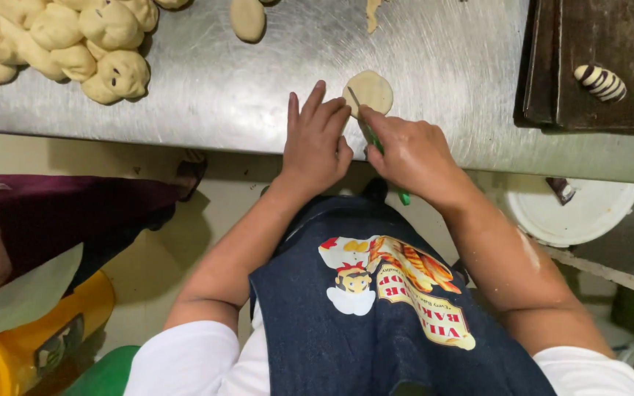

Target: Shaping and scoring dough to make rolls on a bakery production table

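Observation:
A small flat round of pale dough lies on the steel table near its front edge. My left hand rests flat beside it, fingertips touching the dough's left side. My right hand grips a green-handled knife, and the thin blade lies across the dough round. The end of the green handle pokes out below my wrist.
A heap of shaped dough pieces sits at the far left, another oval piece at the top. A dark baking tray with striped rolls is at right. A white bucket stands below. Another person sits at left.

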